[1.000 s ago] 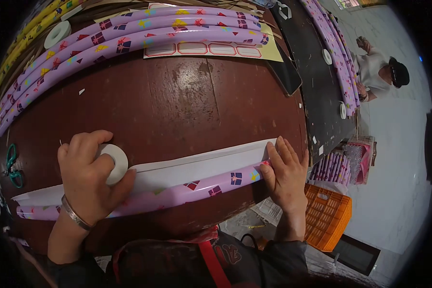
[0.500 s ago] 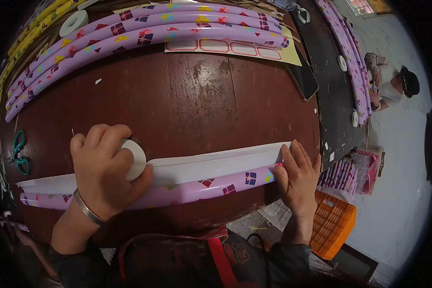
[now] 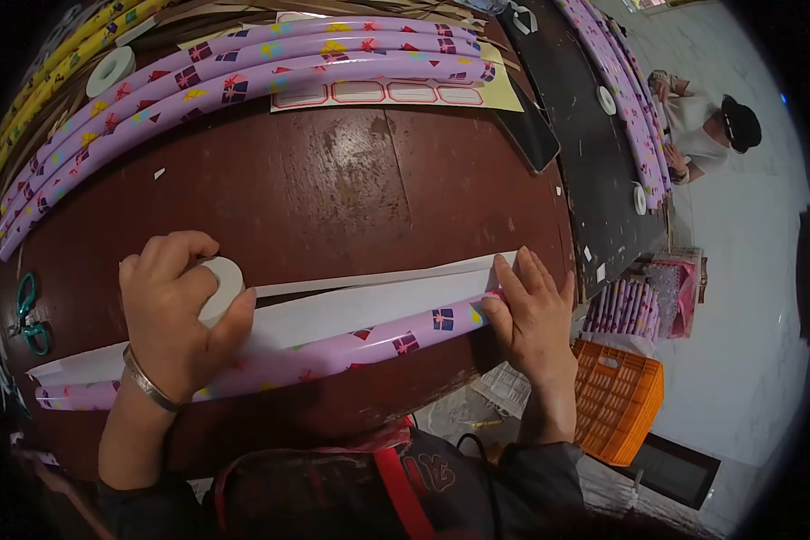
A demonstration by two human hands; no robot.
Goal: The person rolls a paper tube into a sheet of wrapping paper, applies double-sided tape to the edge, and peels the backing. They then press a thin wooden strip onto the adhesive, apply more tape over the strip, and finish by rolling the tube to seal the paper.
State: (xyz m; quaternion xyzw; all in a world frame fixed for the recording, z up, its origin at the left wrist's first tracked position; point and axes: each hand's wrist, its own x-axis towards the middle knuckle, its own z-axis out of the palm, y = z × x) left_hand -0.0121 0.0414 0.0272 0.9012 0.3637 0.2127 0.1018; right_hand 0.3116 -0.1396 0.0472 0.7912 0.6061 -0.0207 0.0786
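Scissors (image 3: 29, 315): green-handled, far left on the worn brown counter (image 3: 333, 198).
Left hand (image 3: 175, 315): curled around a white tape roll (image 3: 220, 286), lower left.
Paper roll (image 3: 333, 353): long purple tube, white edge unrolled, lower centre.
Right hand (image 3: 531, 310): fingers flat, pressing the tube's right end.

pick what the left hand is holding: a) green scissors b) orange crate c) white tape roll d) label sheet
c: the left hand is wrapped around a white tape roll on the white edge of the paper roll; the scissors lie apart at the table's left edge.
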